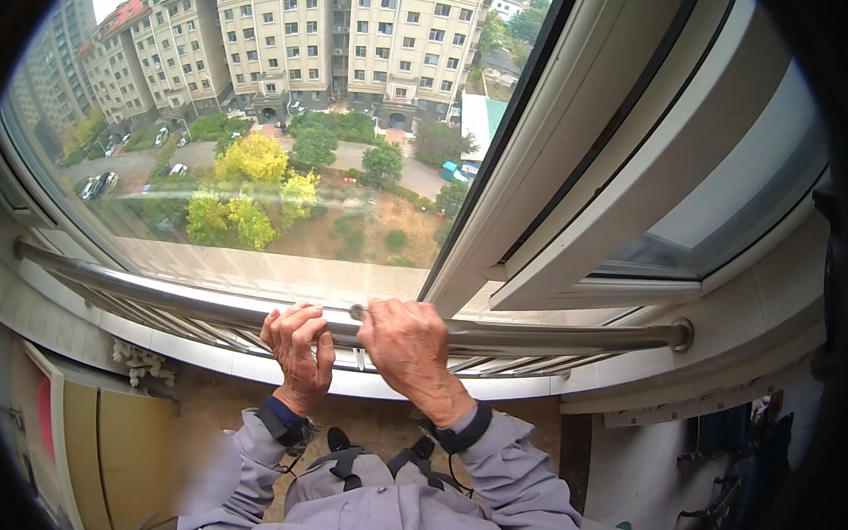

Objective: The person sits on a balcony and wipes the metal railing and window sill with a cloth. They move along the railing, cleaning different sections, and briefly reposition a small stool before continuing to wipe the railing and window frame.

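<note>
Across the bottom of the big window runs a long, shiny, round metal rail, and both hands are on it, side by side near its middle. The left hand has its fingers curled over the top of the rail, with the back of the hand facing the camera and the wrist bent down. The right hand is wrapped tight round the rail in a closed fist, knuckles up, just beside the left one but not touching it. Both arms come up from below in grey sleeves with dark cuffs. The rail is smooth and silver, catches the light, and ends at a round plate on the wall at the right. Just under it lie thinner metal bars along the white sill. Above the hands, the white window frame leans open. Far below outside are yellow and green trees, parked cars and tall cream apartment buildings. A cream cabinet stands low on the left.
</note>
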A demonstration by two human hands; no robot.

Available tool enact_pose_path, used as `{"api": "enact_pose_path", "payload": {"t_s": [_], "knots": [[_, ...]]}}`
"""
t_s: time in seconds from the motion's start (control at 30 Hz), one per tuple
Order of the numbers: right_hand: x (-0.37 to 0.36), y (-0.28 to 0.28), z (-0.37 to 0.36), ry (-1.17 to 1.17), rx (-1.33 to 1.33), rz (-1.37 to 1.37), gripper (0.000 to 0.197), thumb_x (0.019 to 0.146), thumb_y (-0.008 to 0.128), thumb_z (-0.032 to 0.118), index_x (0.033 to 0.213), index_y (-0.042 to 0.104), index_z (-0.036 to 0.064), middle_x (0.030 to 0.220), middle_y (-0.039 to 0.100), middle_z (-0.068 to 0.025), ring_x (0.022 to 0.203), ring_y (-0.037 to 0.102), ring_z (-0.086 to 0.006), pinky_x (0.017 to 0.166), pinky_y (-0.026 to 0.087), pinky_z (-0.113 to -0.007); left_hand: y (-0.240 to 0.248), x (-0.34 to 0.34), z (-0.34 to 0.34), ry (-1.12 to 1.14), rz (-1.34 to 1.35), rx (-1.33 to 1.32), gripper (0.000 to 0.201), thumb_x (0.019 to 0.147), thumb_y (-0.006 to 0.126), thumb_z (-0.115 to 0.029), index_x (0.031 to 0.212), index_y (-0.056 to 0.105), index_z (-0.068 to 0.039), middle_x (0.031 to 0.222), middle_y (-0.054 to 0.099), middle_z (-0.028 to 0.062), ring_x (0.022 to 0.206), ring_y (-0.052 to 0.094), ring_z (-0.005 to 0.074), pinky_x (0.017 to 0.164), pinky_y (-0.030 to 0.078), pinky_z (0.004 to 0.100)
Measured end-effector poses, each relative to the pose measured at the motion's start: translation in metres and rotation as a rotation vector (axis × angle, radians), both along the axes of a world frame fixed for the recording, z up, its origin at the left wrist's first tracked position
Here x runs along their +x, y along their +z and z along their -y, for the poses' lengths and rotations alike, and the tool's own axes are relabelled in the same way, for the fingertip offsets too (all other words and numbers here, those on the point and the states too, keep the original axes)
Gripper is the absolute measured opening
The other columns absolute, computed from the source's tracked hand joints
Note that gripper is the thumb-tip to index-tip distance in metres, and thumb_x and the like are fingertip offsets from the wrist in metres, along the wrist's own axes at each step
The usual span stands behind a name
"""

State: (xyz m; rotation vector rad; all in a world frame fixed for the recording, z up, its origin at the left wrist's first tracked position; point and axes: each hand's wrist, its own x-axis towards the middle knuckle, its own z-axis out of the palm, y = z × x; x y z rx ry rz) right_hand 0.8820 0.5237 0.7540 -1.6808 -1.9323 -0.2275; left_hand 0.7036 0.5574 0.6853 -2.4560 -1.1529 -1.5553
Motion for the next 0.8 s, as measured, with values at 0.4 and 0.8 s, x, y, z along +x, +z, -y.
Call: {"api": "enact_pose_path", "payload": {"t_s": [0.4, 0.8], "knots": [[0.076, 0.009, 0.045, -0.220, 0.026, 0.015, 0.016, 0.092, 0.059, 0.017, 0.089, 0.068, 0.0045, 0.084, 0.069, -0.0130, 0.080, 0.066, -0.0330, 0.082, 0.051, -0.046, 0.014, -0.103, 0.005, -0.303, 0.222, -0.231, 0.035, 0.091, 0.060, 0.006, 0.125, 0.055, -0.002, 0.127, 0.063, 0.0202, 0.116, 0.064, 0.0349, 0.102, 0.051, 0.0436], [-0.105, -0.003, -0.043, 0.125, -0.032, -0.048, 0.030, 0.088, 0.068, 0.017, 0.114, 0.064, 0.0009, 0.092, 0.069, -0.0134, 0.086, 0.068, -0.0314, 0.081, 0.051, -0.042, 0.076, -0.080, -0.032, -0.403, 0.148, -0.494, 0.039, 0.100, 0.059, -0.007, 0.137, 0.056, 0.001, 0.142, 0.058, 0.0210, 0.123, 0.062, 0.0351, 0.099, 0.053, 0.0393]]}}
